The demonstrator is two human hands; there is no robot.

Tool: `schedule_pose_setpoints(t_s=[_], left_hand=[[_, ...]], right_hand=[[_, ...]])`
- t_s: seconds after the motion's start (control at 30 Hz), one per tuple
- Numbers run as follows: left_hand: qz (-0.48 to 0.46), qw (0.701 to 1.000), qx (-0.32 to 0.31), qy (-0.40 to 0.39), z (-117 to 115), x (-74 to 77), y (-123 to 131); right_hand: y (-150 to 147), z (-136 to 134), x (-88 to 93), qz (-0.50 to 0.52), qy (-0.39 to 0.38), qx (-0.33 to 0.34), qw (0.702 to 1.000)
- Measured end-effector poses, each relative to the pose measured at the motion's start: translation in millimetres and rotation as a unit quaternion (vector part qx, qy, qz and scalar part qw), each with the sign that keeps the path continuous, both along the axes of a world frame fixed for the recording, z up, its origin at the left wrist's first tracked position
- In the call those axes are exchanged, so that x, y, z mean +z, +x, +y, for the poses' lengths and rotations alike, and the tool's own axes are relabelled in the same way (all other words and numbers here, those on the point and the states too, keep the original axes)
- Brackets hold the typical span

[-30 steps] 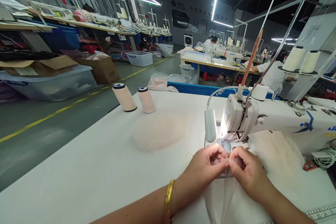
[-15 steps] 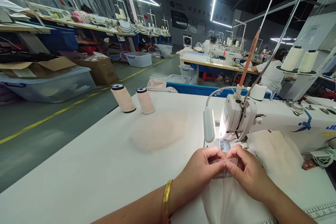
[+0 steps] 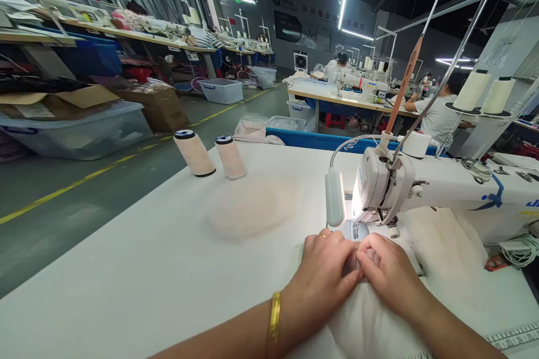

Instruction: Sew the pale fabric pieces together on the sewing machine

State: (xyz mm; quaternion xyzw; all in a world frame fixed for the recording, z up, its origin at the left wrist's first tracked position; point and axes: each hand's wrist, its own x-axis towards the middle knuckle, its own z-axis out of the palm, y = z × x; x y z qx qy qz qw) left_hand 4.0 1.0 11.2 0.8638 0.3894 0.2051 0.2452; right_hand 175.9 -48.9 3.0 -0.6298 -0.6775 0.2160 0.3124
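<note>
Sheer white fabric (image 3: 362,320) hangs from both hands over the front of the table. My left hand (image 3: 326,269), with a ring and a gold bangle at the wrist, is closed on the fabric, its back turned up. Right beside it, my right hand (image 3: 385,266) pinches the same fabric, fingers curled. Both are just in front of the needle area (image 3: 357,230) of a white sewing machine (image 3: 442,179), whose small lamp (image 3: 335,199) is lit. The fabric edge between the fingers is mostly hidden.
Two peach thread cones (image 3: 194,153) stand at the table's (image 3: 147,258) far left edge. Pale sheer fabric (image 3: 252,207) lies left of the machine, more (image 3: 446,247) to its right. A ruler (image 3: 514,339) sits lower right. Another person (image 3: 435,115) sits behind the machine.
My left hand has turned its back upward and spread further over the fabric. My right hand has curled its fingers more. The fabric below the hands has shifted and looks wider.
</note>
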Motion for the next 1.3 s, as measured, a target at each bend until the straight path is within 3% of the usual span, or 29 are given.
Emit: schedule_pose_setpoints(t_s=[0.1,0.2,0.27,0.47,0.6,0.7,0.9,1.3], left_hand=[[0.000,0.995,-0.010,0.101,-1,-2.7,0],[0.002,0.977,-0.076,0.200,2,-3.2,-2],[-0.001,0.969,-0.105,0.226,5,-4.7,-4],[0.000,0.965,-0.127,0.228,11,-9.6,-6],[0.006,0.966,-0.120,0.229,11,-8.3,-8],[-0.001,0.967,-0.112,0.229,12,-10.0,-9],[-0.035,0.964,-0.098,0.244,14,-18.0,-9],[0.038,0.972,-0.084,0.215,14,-8.8,-11]], right_hand=[[-1,5,-5.5,-0.053,0.035,-0.001,0.998],[0,8,-8.2,-0.094,0.056,-0.009,0.994],[1,9,-8.7,-0.102,0.059,-0.012,0.993],[6,14,-14.0,-0.179,0.050,-0.043,0.982],[14,10,-20.6,-0.237,0.098,-0.062,0.965],[17,3,-20.9,-0.228,0.140,-0.045,0.962],[16,-1,-13.6,-0.203,0.170,0.049,0.963],[20,7,-21.0,-0.266,0.189,0.017,0.945]])
